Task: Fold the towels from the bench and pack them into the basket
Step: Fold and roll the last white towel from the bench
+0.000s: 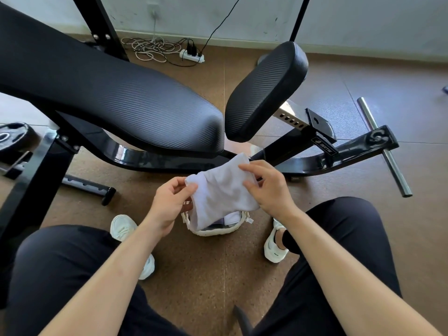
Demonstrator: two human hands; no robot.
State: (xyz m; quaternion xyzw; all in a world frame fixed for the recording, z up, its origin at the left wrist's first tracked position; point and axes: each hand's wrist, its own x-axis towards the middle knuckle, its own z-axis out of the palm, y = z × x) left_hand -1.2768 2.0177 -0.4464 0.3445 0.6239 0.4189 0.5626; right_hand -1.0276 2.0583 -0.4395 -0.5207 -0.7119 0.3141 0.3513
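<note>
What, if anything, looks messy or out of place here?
Only the white cable: it lies in a loose tangle on the floor beside the power strip by the wall. The towel, held by the left hand and right hand above the basket, looks fine; nothing seems spilled or broken.

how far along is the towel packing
Done: a folded towel lies in the basket. In hand: the left hand and right hand hold a white towel over it. Left: setting this one in; the bench pads in view hold no more towels.
</note>
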